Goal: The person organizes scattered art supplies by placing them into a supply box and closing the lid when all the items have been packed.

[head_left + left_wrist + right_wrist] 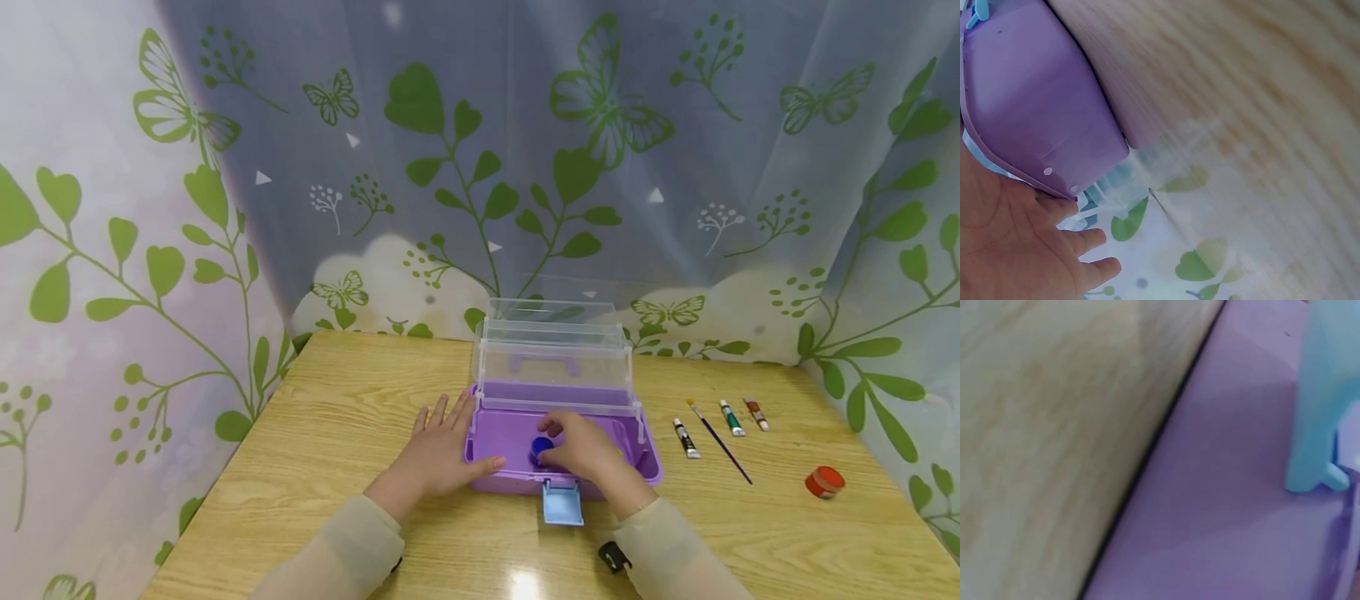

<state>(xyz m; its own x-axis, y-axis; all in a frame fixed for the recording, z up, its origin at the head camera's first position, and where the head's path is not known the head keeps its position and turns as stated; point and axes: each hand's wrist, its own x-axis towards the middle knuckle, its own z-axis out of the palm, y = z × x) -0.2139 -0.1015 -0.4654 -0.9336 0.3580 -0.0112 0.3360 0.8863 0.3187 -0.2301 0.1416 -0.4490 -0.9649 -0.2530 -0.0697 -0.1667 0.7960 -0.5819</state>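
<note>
In the head view a purple storage box [498,425] stands on the table with its clear lid raised. My left hand [438,450] rests on the box's left rim, fingers spread and the thumb over the front edge. The left wrist view shows the same palm and fingers [1102,269] beside the purple wall. My right hand [588,454] reaches inside the box and pinches a small blue paint jar [540,451] between thumb and fingers. A light blue latch [562,504] hangs down at the front; the right wrist view shows it near, with the right hand out of sight.
To the box's right lie a black-labelled paint tube [686,440], a paintbrush [723,446], a green tube [732,419] and a brown-red tube [757,415]. A red paint jar [825,482] sits nearer the right edge. Patterned curtains [450,167] surround the table.
</note>
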